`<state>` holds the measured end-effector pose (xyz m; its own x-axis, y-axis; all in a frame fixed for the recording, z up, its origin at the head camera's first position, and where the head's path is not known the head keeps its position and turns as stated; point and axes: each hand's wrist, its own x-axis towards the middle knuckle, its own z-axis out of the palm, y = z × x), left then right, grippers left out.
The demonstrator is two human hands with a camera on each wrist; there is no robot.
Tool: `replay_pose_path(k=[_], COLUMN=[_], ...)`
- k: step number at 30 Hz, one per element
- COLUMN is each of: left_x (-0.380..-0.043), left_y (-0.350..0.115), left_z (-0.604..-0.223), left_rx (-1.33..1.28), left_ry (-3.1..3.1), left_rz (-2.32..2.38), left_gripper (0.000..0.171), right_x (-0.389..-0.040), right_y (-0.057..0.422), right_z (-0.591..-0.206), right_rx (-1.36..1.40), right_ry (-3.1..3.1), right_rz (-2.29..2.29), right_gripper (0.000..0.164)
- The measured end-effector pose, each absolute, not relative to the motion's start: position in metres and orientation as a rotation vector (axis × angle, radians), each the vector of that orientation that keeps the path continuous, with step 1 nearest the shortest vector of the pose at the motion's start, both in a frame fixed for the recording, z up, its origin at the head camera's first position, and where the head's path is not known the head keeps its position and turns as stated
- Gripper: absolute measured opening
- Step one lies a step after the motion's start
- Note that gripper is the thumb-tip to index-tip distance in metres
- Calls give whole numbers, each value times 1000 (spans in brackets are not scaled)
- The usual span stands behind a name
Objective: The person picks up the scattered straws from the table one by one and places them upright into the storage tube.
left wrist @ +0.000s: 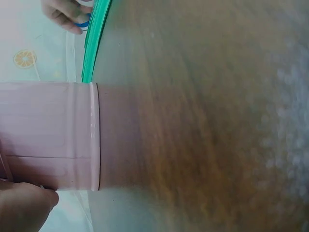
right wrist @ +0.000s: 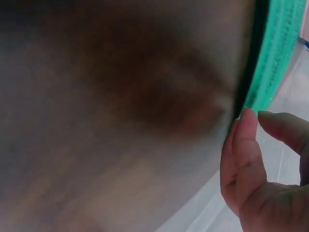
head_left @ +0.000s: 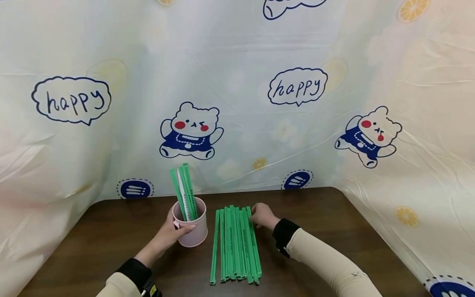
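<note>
My left hand (head_left: 168, 236) grips the pale pink cup (head_left: 194, 233) from its left side, with the thumb across the front. Several long green sticks (head_left: 190, 194) with dark printing stand tilted in the cup, among them a stick showing a white face (head_left: 182, 192). To the cup's right, a row of similar green sticks (head_left: 233, 243) lies lengthwise on the table. My right hand (head_left: 262, 216) is at the far end of the row's right edge. In the right wrist view its thumb and fingers pinch the end of a green stick (right wrist: 273, 63). The left wrist view shows the cup's side (left wrist: 48, 125) close up.
The dark brown wooden table (head_left: 144, 214) has rounded far corners. Behind it hangs a pale cloth (head_left: 241, 136) printed with bears, speech bubbles and orange slices. One green stick (head_left: 214, 247) lies slightly apart at the row's left, between the row and the cup.
</note>
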<state>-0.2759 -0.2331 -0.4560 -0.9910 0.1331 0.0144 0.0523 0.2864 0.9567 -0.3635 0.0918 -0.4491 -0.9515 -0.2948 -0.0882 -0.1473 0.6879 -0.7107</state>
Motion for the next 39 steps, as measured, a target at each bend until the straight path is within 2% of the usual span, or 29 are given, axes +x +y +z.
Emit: replay_pose_path(k=[1, 3, 4, 6, 8, 10, 11, 14, 17, 19, 21, 22, 24, 26, 30, 33, 39], left_x=[-277, -278, -278, -278, -278, -278, -279, -279, -278, -277, -277, -277, -276, -276, -277, -277, -276], left_y=[-233, -234, -234, -233, -233, -233, -233, -233, -232, -232, -232, -232, -232, -232, -233, -233, -233], left_z=[-455, -454, -454, -454, -454, -454, -454, -454, -454, -453, -453, -453, -452, -452, -453, -453, -454], left_rx=[182, 184, 187, 190, 188, 183, 180, 172, 180, 181, 180, 175, 169, 169, 174, 171, 174], left_ry=[2467, 2466, 2467, 2464, 2461, 2457, 2458, 2468, 2472, 2469, 2466, 2468, 2467, 2466, 2460, 2463, 2463], left_rz=[1826, 1827, 1825, 1823, 1823, 1828, 1825, 1818, 1820, 1827, 1828, 1825, 1821, 1820, 1826, 1824, 1836], left_gripper=[103, 103, 104, 104, 104, 104, 103, 103, 103, 103, 103, 104, 104, 104, 104, 104, 104], right_x=[-362, -361, -360, -360, -359, -361, -365, -379, -423, -430, -434, -421, -390, -373, -363, -368, -381], right_y=[91, 91, 91, 91, 90, 89, 89, 96, 115, 119, 117, 112, 104, 100, 100, 102, 103], right_z=[-449, -450, -450, -451, -452, -455, -459, -475, -535, -541, -544, -524, -482, -455, -425, -409, -371], right_rx=[-364, -378, -374, -377, -354, -304, -280, -313, -477, -484, -393, -321, -243, -229, -207, -215, -380], right_ry=[2710, 2718, 2718, 2732, 2750, 2748, 2740, 2762, 2742, 2710, 2650, 2644, 2634, 2636, 2626, 2637, 2571], right_rz=[-1107, -1087, -1091, -1080, -1063, -1070, -1075, -1065, -1151, -1195, -1263, -1259, -1274, -1295, -1314, -1300, -1388], right_gripper=[13, 36, 40, 30, 4, 34, 41, 49, 52, 52, 27, 20, 38, 44, 3, 28, 32])
